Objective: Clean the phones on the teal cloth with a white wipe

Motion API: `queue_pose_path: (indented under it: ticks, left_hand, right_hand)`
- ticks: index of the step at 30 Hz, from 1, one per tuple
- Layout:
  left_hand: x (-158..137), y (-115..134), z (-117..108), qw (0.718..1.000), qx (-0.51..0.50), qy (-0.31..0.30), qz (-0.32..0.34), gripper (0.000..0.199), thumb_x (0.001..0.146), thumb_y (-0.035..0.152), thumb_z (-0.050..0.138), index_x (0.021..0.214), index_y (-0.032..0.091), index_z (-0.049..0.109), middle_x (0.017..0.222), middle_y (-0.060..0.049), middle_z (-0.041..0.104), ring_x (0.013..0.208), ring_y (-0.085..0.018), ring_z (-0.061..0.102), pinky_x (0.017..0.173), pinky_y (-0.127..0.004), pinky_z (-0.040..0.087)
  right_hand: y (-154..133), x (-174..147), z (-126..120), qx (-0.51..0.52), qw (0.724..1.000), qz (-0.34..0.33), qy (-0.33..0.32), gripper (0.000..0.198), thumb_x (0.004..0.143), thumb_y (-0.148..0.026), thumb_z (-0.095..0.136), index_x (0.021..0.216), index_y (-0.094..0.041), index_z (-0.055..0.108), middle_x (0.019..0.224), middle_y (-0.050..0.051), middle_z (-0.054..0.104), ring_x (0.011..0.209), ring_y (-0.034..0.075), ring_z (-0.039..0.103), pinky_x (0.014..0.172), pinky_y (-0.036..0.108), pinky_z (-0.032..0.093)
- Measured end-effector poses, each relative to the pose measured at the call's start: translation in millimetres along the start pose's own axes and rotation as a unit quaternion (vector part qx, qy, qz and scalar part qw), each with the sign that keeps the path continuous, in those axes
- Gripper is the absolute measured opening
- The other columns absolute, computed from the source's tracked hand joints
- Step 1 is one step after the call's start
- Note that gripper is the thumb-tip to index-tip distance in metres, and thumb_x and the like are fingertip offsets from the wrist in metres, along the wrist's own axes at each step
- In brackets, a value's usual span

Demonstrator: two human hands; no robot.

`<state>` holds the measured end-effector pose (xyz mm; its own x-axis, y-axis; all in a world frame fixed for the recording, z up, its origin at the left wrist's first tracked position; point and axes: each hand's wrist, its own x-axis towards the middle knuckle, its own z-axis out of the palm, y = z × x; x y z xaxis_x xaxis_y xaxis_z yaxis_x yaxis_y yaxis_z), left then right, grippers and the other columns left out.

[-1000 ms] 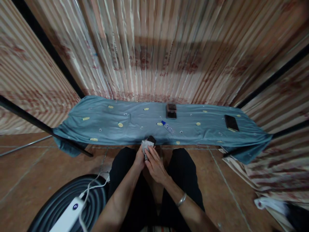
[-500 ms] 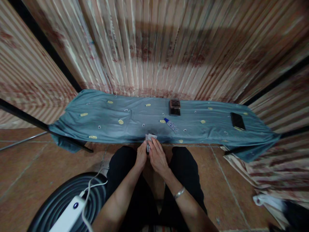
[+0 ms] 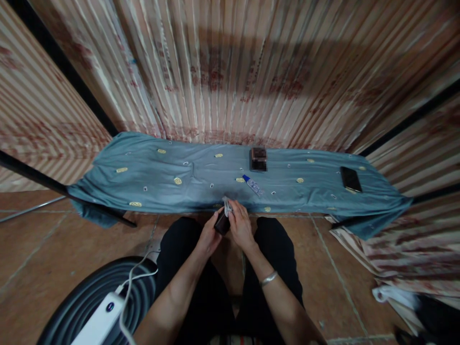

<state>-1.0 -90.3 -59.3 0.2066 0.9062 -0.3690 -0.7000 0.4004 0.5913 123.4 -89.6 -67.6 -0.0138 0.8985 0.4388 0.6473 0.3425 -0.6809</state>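
Note:
Just in front of the bench's near edge, my left hand [image 3: 209,233] is closed around a small dark box-like object [image 3: 222,224]; its exact kind is not clear. My right hand [image 3: 241,223] pinches a crumpled light grey cloth [image 3: 227,207] against the upper end of that object. Beyond the hands, a tube with a blue cap [image 3: 253,185] lies on the blue-green patterned sheet [image 3: 194,191]. Farther back stands a dark box [image 3: 258,159], its face blurred into pixels.
A dark phone [image 3: 350,179] lies toward the right end of the sheet. Striped curtains [image 3: 230,72] hang behind, with black poles [image 3: 68,72] at the sides. At lower left, a white power bank [image 3: 98,318] with a cable rests on a round ridged black thing [image 3: 61,316].
The dark object, mostly covered by cloth and fingers before, now shows in my left hand. My right hand has shifted slightly right, and the cloth is bunched up more.

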Motion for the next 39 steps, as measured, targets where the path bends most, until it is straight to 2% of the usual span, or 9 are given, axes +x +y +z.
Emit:
queue_pose_path:
  ticks: [8,12,15,23,27,30,33,36,39]
  left_hand:
    - [0,6,9,0.997,-0.061,0.024,-0.043,0.029,0.097,0.025,0.052,0.116,0.015,0.072,0.112,-0.010,0.075,0.102,-0.021,0.071,0.094,-0.035,0.055]
    - [5,3,15,0.991,-0.094,0.080,-0.059,0.022,0.095,0.019,0.054,0.098,0.011,0.075,0.095,-0.008,0.078,0.088,-0.015,0.072,0.093,-0.027,0.053]
    - [4,3,19,0.988,-0.099,0.091,-0.071,0.027,0.097,0.019,0.051,0.090,0.011,0.075,0.087,-0.007,0.078,0.082,-0.014,0.072,0.093,-0.025,0.053]
    - [1,0,18,0.997,-0.044,0.023,-0.064,0.022,0.091,0.019,0.058,0.101,0.014,0.077,0.104,-0.006,0.079,0.106,-0.018,0.071,0.107,-0.028,0.045]
    - [4,-6,11,0.999,-0.012,-0.020,-0.048,0.035,0.082,0.018,0.068,0.117,0.014,0.073,0.114,-0.009,0.076,0.115,-0.021,0.067,0.109,-0.031,0.042]
    - [5,-7,8,0.998,0.008,-0.019,-0.055,0.043,0.079,0.018,0.072,0.122,0.016,0.070,0.115,-0.008,0.076,0.107,-0.020,0.069,0.100,-0.030,0.047]
    - [5,-5,6,0.998,0.015,-0.012,-0.056,0.044,0.080,0.019,0.072,0.125,0.019,0.068,0.113,-0.007,0.076,0.091,-0.016,0.070,0.081,-0.026,0.052]
    - [8,-4,6,0.999,0.018,0.002,-0.050,0.046,0.080,0.021,0.073,0.125,0.023,0.066,0.108,-0.005,0.075,0.081,-0.014,0.068,0.068,-0.023,0.049]
    - [11,-5,5,0.999,0.029,0.011,-0.044,0.042,0.077,0.026,0.078,0.118,0.023,0.069,0.101,-0.004,0.074,0.079,-0.013,0.066,0.065,-0.021,0.047]
  right_hand:
    - [16,-12,2,0.091,0.986,0.136,0.013,0.049,0.099,-0.037,0.040,0.144,-0.022,0.053,0.141,0.009,0.063,0.127,0.023,0.061,0.108,0.037,0.049]
    - [16,-16,4,0.090,0.986,0.137,0.007,0.055,0.099,-0.038,0.038,0.150,-0.019,0.045,0.151,0.011,0.053,0.139,0.023,0.051,0.115,0.040,0.043]
    - [14,-18,6,0.079,0.990,0.120,0.007,0.058,0.100,-0.039,0.034,0.153,-0.015,0.040,0.155,0.013,0.047,0.145,0.023,0.044,0.120,0.043,0.037]
    - [21,-20,-3,0.103,0.985,0.138,0.024,0.055,0.096,-0.036,0.040,0.147,-0.016,0.050,0.147,0.012,0.057,0.136,0.024,0.055,0.114,0.040,0.044]
    - [28,-19,-5,0.127,0.976,0.174,0.038,0.054,0.094,-0.038,0.043,0.143,-0.019,0.054,0.141,0.010,0.063,0.131,0.025,0.060,0.110,0.039,0.047]
    - [31,-19,-2,0.141,0.971,0.187,0.042,0.055,0.094,-0.039,0.043,0.144,-0.019,0.054,0.139,0.010,0.064,0.132,0.025,0.059,0.110,0.040,0.047]
    - [32,-23,3,0.153,0.970,0.186,0.040,0.054,0.096,-0.040,0.042,0.145,-0.020,0.053,0.141,0.009,0.063,0.132,0.024,0.059,0.110,0.041,0.047]
    - [32,-29,8,0.163,0.970,0.179,0.031,0.053,0.096,-0.040,0.042,0.145,-0.021,0.054,0.139,0.008,0.065,0.127,0.024,0.062,0.107,0.041,0.050]
    - [31,-33,9,0.169,0.971,0.169,0.017,0.049,0.097,-0.039,0.043,0.140,-0.024,0.059,0.134,0.006,0.069,0.125,0.023,0.064,0.106,0.041,0.052]
